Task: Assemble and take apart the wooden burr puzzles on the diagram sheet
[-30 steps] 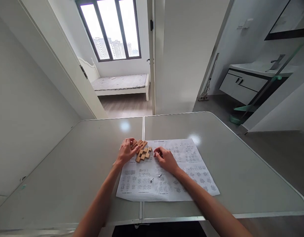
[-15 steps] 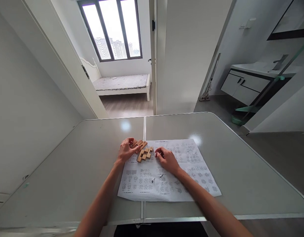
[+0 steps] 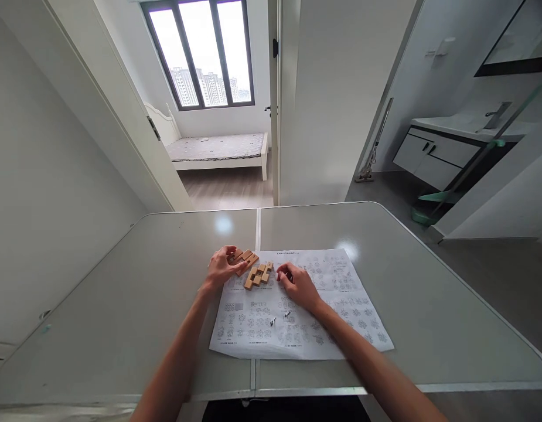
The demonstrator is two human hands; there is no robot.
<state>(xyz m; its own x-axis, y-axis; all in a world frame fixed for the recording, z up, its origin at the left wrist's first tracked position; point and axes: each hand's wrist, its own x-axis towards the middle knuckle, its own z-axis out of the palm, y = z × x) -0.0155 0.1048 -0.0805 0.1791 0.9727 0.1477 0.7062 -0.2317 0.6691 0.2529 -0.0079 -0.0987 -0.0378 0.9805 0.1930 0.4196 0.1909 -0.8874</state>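
Note:
My left hand [image 3: 220, 267] is closed round several reddish-brown wooden puzzle pieces [image 3: 248, 258] at the upper left corner of the printed sheet [image 3: 306, 346]. Thumb and fingers press on their left side and partly cover them. Just right of it, a lighter group of notched wooden blocks [image 3: 259, 274] lies on the paper. My right hand [image 3: 298, 286] rests on the sheet beside these blocks, apart from them, its fingers curled together. Whatever the right fingertips may hold is too small to make out. Two small dark metal-looking bits [image 3: 273, 322] lie nearer to me on the sheet.
The grey table [image 3: 121, 305] has a metal seam [image 3: 254, 375] down its middle and a metal rim. Beyond it stand an open door [image 3: 332, 105] and a bed [image 3: 222, 146]. A sink cabinet [image 3: 433, 152] is at the right.
My left hand has shifted slightly left, and the reddish-brown pieces have moved left with it, away from the lighter blocks. My right hand stays in place.

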